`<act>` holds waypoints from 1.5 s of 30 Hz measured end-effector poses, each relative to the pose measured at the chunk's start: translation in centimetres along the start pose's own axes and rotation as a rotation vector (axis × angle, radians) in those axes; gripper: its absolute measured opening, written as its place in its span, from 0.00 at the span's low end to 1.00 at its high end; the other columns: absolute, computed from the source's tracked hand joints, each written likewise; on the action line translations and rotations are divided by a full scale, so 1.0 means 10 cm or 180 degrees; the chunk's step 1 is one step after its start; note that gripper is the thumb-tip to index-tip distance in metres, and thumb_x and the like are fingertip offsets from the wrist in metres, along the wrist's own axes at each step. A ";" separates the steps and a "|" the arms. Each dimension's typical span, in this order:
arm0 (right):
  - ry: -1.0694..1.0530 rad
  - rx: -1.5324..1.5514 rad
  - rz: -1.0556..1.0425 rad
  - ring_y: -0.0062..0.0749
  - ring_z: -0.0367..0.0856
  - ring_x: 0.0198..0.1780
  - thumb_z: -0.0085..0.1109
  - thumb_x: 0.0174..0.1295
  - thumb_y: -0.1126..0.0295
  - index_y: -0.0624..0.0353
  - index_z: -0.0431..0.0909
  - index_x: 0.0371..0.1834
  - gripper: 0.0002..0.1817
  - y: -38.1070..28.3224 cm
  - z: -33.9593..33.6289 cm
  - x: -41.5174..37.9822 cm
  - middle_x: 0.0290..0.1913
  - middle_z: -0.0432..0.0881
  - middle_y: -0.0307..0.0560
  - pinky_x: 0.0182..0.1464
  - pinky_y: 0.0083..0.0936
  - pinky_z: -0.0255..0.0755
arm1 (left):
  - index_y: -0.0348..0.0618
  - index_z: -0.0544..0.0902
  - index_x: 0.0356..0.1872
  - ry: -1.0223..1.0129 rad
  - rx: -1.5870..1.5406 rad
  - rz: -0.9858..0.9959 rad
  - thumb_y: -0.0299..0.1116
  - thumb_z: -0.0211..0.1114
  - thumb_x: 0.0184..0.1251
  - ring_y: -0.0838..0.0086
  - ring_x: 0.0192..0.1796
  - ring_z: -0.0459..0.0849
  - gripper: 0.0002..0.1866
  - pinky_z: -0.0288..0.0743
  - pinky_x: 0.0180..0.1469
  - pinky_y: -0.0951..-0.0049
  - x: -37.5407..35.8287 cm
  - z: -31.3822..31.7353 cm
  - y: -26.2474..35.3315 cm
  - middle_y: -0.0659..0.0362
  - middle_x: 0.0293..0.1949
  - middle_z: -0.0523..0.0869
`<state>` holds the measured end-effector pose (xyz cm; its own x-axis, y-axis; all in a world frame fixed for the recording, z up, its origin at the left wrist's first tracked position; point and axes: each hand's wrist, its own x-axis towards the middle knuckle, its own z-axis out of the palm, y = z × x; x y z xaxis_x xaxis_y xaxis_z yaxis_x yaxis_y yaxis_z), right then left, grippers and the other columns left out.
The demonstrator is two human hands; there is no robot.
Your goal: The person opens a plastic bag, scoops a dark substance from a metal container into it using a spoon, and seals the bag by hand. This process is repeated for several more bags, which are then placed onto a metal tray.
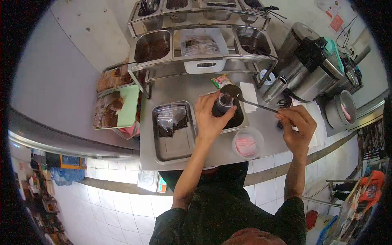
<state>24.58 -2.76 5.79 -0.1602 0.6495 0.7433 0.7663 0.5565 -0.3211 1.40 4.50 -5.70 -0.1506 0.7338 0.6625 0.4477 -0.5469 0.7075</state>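
My left hand (211, 114) is closed around a small clear plastic cup (225, 103). My right hand (298, 124) grips the long thin handle of a ladle (261, 105). The ladle's round bowl, with something dark in it, is at the cup's rim. Below both is a metal pan (245, 123) of dark contents, partly hidden by my left hand. To the left, a steel tray (175, 149) holds small clear bags (166, 124) filled with something dark. A round clear tub (248, 143) with pink-edged plastic bags stands near the table's front edge.
Behind, a steel rack (163, 62) carries pans of dark food and a white basket (205, 66). A green lid (129, 107) lies over packed bags at left. A steel flask (276, 88), large steel pots (320, 79) and a grey pot (341, 110) stand at right.
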 end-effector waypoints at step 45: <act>-0.0282 0.0701 0.0108 0.48 0.84 0.51 0.64 0.67 0.78 0.71 0.82 0.54 0.13 0.13 1.46 -0.36 0.49 0.85 0.58 0.58 0.39 0.77 | 0.35 0.81 0.60 0.0312 -0.0650 -0.0319 0.40 0.82 0.45 0.49 0.62 0.77 0.38 0.69 0.66 0.52 -0.32 0.03 -0.11 0.45 0.56 0.82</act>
<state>17.09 3.16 -5.86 -0.1980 0.7074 0.6785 0.6197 0.6267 -0.4725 1.63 2.85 -8.70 -0.2746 0.7512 0.6002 0.2403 -0.5508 0.7993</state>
